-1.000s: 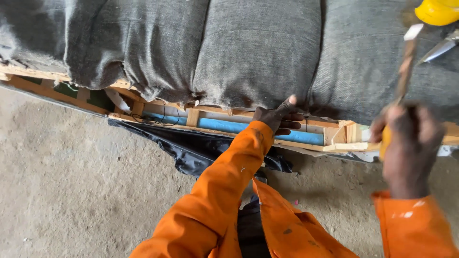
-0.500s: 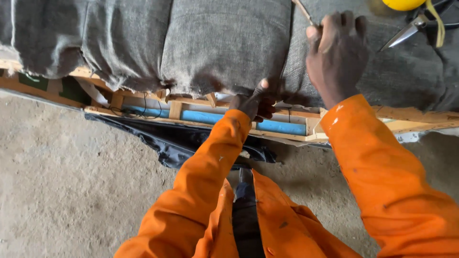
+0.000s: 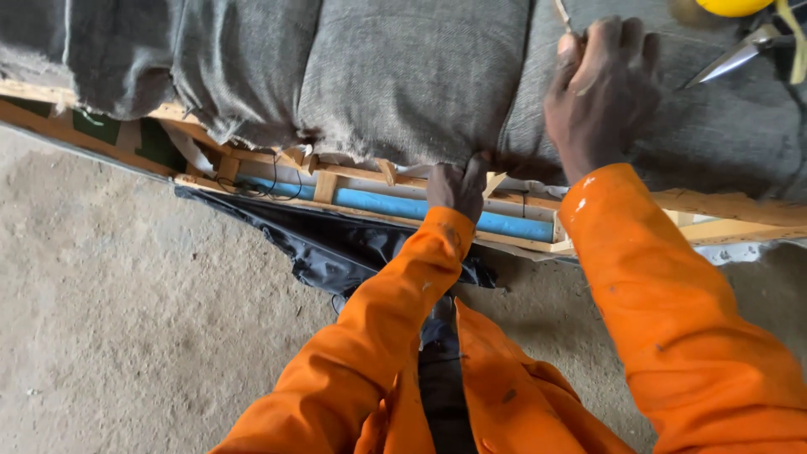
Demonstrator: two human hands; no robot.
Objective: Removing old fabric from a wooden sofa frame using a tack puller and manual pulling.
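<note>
My left hand [image 3: 455, 187] pinches the lower edge of the grey fabric [image 3: 412, 76] and holds it against the wooden frame rail [image 3: 521, 245]. A blue tube [image 3: 403, 206] runs inside the frame just below my fingers. My right hand [image 3: 601, 92] is raised over the grey fabric, fingers closed around a thin wooden handle [image 3: 561, 13] that runs out of the top of the view; its head is hidden. Both arms are in orange sleeves.
Metal scissors [image 3: 730, 59] and a yellow object [image 3: 735, 7] lie on the fabric at the top right. Black sheeting [image 3: 336, 248] hangs from under the frame onto the concrete floor [image 3: 126, 319]. More grey cushions [image 3: 101, 50] stretch to the left.
My right hand has swung with the handle from low on the right, near the frame, up onto the fabric. My left hand has kept its pinch on the fabric edge.
</note>
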